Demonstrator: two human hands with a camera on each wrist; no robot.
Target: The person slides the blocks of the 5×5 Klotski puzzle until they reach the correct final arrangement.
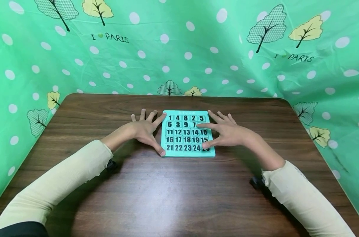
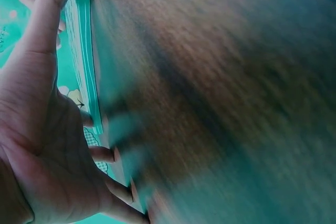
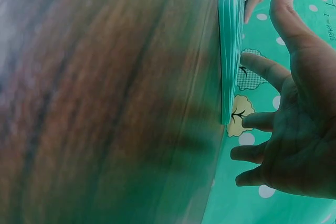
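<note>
A turquoise number slide puzzle lies flat on the table, its tiles bearing black numbers. My left hand spreads along the puzzle's left side. Its thumb touches the lower left corner and its index finger reaches the upper left corner. My right hand hangs spread over the puzzle's right side, its index finger near the 7 tile and its thumb over the lower right tile, partly hiding that number. In the right wrist view, that thumb and index finger stand apart from the puzzle's edge.
A dark brown wooden table carries the puzzle. Behind and around it hangs a green cloth with white dots, trees and printed words. Dark wrist devices show under the pale sleeves.
</note>
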